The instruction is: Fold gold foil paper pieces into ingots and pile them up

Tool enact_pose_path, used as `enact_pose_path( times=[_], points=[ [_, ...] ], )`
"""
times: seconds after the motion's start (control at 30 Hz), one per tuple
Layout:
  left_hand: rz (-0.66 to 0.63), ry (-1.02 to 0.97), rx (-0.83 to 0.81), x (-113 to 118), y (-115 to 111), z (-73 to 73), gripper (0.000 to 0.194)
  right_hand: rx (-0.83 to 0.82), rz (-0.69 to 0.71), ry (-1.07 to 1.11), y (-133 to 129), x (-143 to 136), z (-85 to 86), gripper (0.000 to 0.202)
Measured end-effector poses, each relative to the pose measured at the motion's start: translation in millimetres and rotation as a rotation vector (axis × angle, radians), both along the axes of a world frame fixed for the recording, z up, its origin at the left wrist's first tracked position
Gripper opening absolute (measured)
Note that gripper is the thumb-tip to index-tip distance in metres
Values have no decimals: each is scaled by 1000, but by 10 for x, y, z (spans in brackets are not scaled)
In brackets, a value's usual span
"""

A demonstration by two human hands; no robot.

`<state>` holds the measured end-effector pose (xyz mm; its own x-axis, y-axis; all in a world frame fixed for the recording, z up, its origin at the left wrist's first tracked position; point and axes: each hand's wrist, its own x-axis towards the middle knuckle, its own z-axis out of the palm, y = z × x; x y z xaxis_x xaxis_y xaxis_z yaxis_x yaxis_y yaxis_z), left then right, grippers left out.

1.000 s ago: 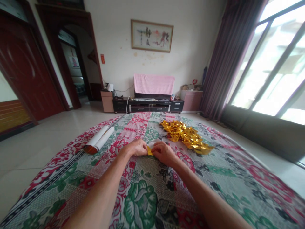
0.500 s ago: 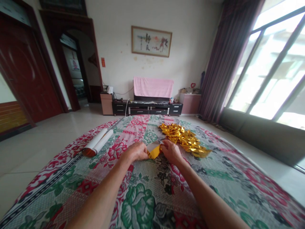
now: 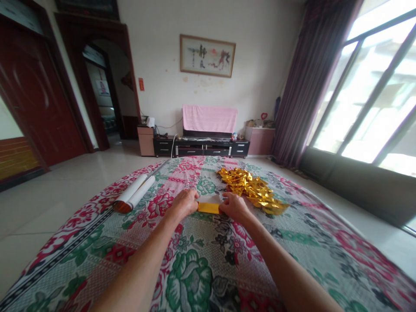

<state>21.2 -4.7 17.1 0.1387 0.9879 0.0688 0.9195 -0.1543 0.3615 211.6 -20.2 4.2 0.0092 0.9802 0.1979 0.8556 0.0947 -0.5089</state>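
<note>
Between my hands is a small sheet of gold foil paper [image 3: 209,208], gold along the near strip and pale on the part behind it. My left hand [image 3: 186,203] is closed on its left end, with thumb and fingers pinched at the edge. At the opposite end my right hand [image 3: 234,205] pinches the paper too. The sheet lies low over the patterned cloth, its near edge straight. To the right, just beyond my right hand, is a pile of folded shiny gold paper pieces [image 3: 250,186].
A flowered cloth [image 3: 188,277] covers the round surface in front of me. Rolled white-backed sheets with gold inside [image 3: 134,193] lie on its left side. Farther back stands a low black cabinet [image 3: 208,149] beneath a pink cloth [image 3: 209,118]. A purple curtain [image 3: 302,86] hangs at right.
The gold strip between my hands was angled and folded unevenly; now it is level and straight. My left hand has shifted slightly left and up. The pile and rolls stay put.
</note>
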Motion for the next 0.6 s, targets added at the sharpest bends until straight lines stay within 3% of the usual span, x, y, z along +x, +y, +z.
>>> enact_pose_path(
  times=[0.17,0.27,0.43,0.53,0.6],
  points=[
    [70,15,118,49,19,-87,27,-6,30,-20,-47,-53,64,44],
    [28,18,163,58,6,-114,20,-22,62,-15,-88,-69,123,41],
    [-35,43,190,64,3,-162,25,-34,115,15,-98,-18,140,29],
    [-79,62,199,72,-7,-173,27,134,52,50,-82,-7,80,24],
    [-92,73,199,77,-25,-164,27,281,86,80,-79,-30,27,23]
  ],
)
